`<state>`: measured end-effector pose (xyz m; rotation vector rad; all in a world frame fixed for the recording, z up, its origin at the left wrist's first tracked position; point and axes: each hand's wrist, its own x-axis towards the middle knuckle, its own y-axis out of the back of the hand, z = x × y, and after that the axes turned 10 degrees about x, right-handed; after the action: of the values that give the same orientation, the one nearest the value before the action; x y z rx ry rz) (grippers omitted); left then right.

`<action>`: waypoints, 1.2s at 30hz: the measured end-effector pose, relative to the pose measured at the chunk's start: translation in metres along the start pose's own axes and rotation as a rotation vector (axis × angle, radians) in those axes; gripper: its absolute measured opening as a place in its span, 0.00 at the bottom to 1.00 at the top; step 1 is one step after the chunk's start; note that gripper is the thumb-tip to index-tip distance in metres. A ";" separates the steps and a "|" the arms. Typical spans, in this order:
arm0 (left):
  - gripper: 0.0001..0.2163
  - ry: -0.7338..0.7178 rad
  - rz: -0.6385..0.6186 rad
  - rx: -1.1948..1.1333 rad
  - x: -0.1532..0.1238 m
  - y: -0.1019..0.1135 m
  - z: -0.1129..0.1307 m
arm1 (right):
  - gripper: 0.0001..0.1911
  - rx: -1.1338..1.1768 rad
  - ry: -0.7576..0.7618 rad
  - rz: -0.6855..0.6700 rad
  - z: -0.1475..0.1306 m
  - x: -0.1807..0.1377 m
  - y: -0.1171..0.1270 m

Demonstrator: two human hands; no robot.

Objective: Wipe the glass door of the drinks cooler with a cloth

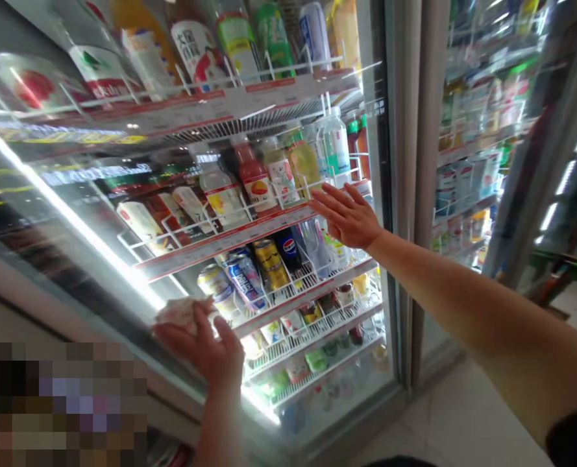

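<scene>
My left hand is closed around a crumpled pale cloth, at the lower left of the glass door of a drinks fridge. The hand is a little blurred, and I cannot tell whether the cloth presses on the glass. My right hand is stretched out with its fingers apart and holds nothing. It is in front of the same door near the right side, at the height of a middle shelf; contact with the glass is unclear. Behind the glass stand bottles and cans.
White wire shelves with red-edged price strips run across the fridge. A bright light strip slants down the left. The grey door frame is at the right, beside another stocked fridge. Pale floor tiles lie below.
</scene>
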<state>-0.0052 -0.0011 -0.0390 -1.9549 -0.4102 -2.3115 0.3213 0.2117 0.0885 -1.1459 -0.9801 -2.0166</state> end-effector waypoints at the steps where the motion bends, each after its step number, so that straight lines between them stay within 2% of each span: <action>1: 0.28 0.019 0.009 -0.009 0.006 -0.001 0.001 | 0.42 -0.009 0.004 0.001 0.000 0.000 0.000; 5: 0.29 0.076 0.010 -0.058 0.019 -0.008 0.012 | 0.42 -0.043 0.028 0.008 -0.001 0.001 0.001; 9: 0.33 0.084 -0.040 -0.067 0.021 -0.016 0.035 | 0.41 -0.047 0.034 0.016 -0.001 0.001 0.002; 17: 0.34 -0.216 -0.050 -0.038 0.003 -0.024 0.094 | 0.42 -0.021 -0.007 -0.047 0.000 0.000 0.003; 20: 0.33 -0.339 -0.091 -0.038 -0.019 -0.027 0.118 | 0.43 -0.007 -0.035 -0.068 0.000 0.000 0.003; 24: 0.26 -0.488 -0.197 -0.074 -0.057 -0.032 0.137 | 0.44 0.006 -0.030 -0.061 0.000 0.000 0.002; 27: 0.21 -0.573 -0.247 -0.118 -0.086 -0.034 0.136 | 0.44 0.002 -0.030 -0.063 0.001 -0.001 0.001; 30: 0.20 -0.589 -0.270 -0.129 -0.107 -0.034 0.123 | 0.44 0.000 -0.024 -0.062 0.002 -0.001 0.000; 36: 0.18 -0.586 -0.312 -0.055 -0.120 -0.023 0.089 | 0.43 -0.014 -0.014 -0.043 0.000 -0.001 0.001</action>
<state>0.0959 0.0315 -0.1465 -2.7546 -0.7433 -1.8557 0.3226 0.2113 0.0875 -1.1569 -1.0074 -2.0545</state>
